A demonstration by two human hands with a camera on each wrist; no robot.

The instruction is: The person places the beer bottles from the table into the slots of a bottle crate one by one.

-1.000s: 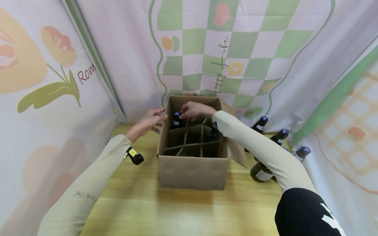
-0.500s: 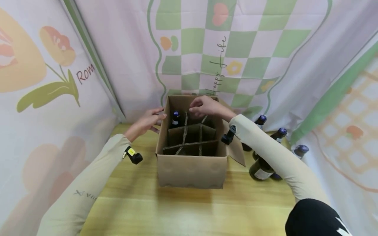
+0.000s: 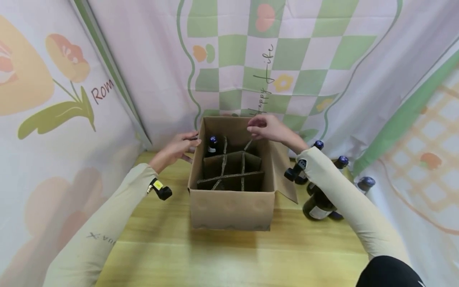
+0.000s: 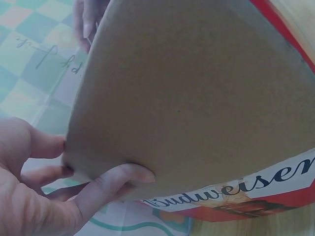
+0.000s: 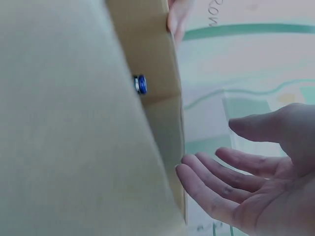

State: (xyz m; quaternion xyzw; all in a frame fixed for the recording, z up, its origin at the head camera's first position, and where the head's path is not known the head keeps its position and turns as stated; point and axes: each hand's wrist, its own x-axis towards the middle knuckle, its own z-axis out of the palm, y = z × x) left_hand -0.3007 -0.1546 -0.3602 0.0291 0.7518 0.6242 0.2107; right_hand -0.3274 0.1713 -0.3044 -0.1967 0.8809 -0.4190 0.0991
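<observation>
An open cardboard box (image 3: 231,209) with crossed cardboard dividers (image 3: 243,163) stands on the wooden table. One dark beer bottle (image 3: 212,146) with a blue cap sits upright in its far-left compartment. My left hand (image 3: 175,149) is at the box's left wall. In the left wrist view, its thumb and fingers hold the edge of the outer flap (image 4: 187,98), which bears Budweiser print. My right hand (image 3: 268,127) hovers over the far-right corner of the box, holding nothing. Its fingers are loosely bent in the right wrist view.
Several dark beer bottles (image 3: 319,205) with blue caps stand right of the box, partly hidden by my right sleeve. A side flap (image 3: 285,171) sticks out from the box's right side. Printed curtains (image 3: 236,48) hang close behind and at both sides.
My right hand has moved right, away from the bottle in the far-left compartment, to the far-right corner of the box. The left hand has stayed at the left wall.
</observation>
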